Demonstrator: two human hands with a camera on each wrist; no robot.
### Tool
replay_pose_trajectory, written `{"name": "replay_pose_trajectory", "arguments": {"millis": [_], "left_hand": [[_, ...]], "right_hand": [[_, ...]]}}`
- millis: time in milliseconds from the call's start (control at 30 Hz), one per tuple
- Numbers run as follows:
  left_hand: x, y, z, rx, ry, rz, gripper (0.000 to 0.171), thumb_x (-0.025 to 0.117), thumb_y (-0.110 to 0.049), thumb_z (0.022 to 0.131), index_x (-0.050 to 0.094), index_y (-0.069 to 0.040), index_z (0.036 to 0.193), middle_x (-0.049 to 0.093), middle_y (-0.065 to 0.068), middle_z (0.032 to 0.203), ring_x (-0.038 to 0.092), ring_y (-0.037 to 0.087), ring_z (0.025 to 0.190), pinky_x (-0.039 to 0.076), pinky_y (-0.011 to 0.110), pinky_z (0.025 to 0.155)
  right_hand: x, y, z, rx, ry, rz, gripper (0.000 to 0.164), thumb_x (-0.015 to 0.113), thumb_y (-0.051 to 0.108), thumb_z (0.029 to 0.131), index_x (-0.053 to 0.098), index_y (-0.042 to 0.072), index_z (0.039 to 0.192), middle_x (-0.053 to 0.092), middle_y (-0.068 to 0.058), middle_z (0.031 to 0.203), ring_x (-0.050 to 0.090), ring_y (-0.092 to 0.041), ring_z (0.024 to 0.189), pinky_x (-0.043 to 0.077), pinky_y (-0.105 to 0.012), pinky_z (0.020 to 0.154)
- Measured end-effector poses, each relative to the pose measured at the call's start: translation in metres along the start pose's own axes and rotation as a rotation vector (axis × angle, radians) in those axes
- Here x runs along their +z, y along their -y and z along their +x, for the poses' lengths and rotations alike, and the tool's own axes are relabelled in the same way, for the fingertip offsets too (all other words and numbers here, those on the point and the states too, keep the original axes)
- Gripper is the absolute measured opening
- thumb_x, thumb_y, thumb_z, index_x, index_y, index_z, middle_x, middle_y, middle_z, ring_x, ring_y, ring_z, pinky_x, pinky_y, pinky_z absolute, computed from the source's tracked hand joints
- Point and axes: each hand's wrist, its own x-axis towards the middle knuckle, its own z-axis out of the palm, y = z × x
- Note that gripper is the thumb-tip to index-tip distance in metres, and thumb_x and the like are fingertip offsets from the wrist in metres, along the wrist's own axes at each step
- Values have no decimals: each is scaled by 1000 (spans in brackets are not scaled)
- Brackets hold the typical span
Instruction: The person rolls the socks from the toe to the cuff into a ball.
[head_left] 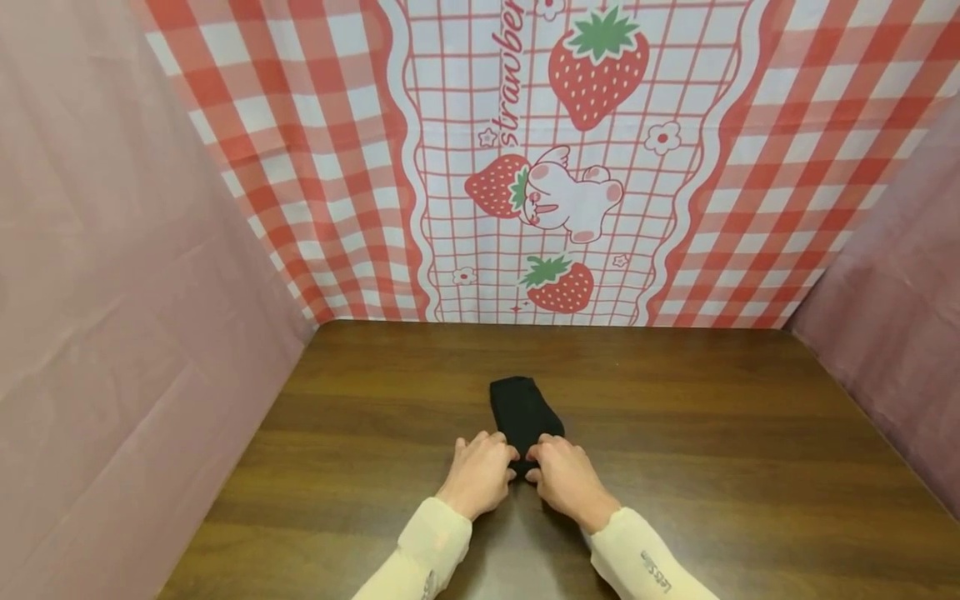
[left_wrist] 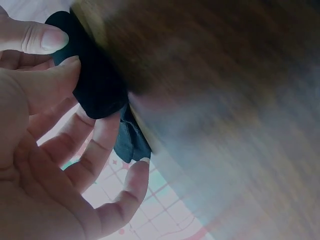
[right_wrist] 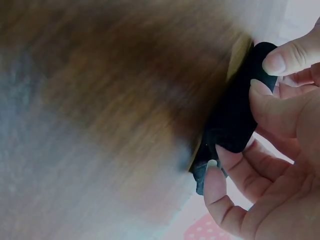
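Note:
A piece of black cloth (head_left: pixel 525 412) lies on the wooden table in front of me, its flat part stretching away from my hands. Its near end is rolled into a thick tube, seen as a black roll (left_wrist: pixel 95 75) in the left wrist view. My left hand (head_left: pixel 480 473) grips the left end of this roll, thumb on the near side and fingers curled over the far side. At the other end, my right hand (head_left: pixel 567 477) holds it the same way. In the right wrist view, a loose fold of the cloth (right_wrist: pixel 202 167) shows beyond the roll, by the little finger.
The brown wooden table (head_left: pixel 675 400) spreads around the cloth on all sides. Behind it hangs a red-and-white checked curtain (head_left: pixel 315 150) with strawberry prints. Pink fabric walls (head_left: pixel 135 275) close off the left and right sides.

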Motion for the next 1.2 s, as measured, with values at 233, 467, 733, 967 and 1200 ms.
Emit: {"name": "replay_pose_trajectory", "arguments": {"millis": [233,467,733,967,1200], "left_hand": [[0,2,0,-4,-21,-25,17,80,-19,84,74,-17,100,66,-4,93,61,16,85,32,34,64],[-2,3,0,7,-30,-28,14,81,-21,83,73,-18,95,65,-6,90,61,16,84,33,34,66],[0,5,0,41,1,-40,12,77,-21,87,73,-19,98,64,-9,96,57,13,87,36,36,69],[0,3,-3,9,8,-37,12,77,-21,87,71,-20,96,67,-8,95,55,15,86,32,40,71],[0,-2,-4,5,-6,7,13,78,-23,86,69,-21,95,66,-7,94,55,18,89,34,45,74]], "right_hand": [[0,-1,0,-6,-17,-35,12,82,6,78,74,3,86,59,-4,76,64,-27,75,53,-47,69],[0,-2,1,9,-27,-31,14,83,7,77,71,5,85,61,-3,78,64,-26,76,52,-47,70],[1,-2,-5,22,-21,-23,12,81,7,79,72,5,86,58,-1,78,63,-26,79,50,-48,69],[3,1,-9,26,-4,-4,11,79,7,80,73,4,90,60,-2,83,60,-26,83,47,-48,69],[2,-2,-10,9,-10,2,11,79,6,80,72,4,88,60,-2,85,59,-25,85,47,-47,70]]}}
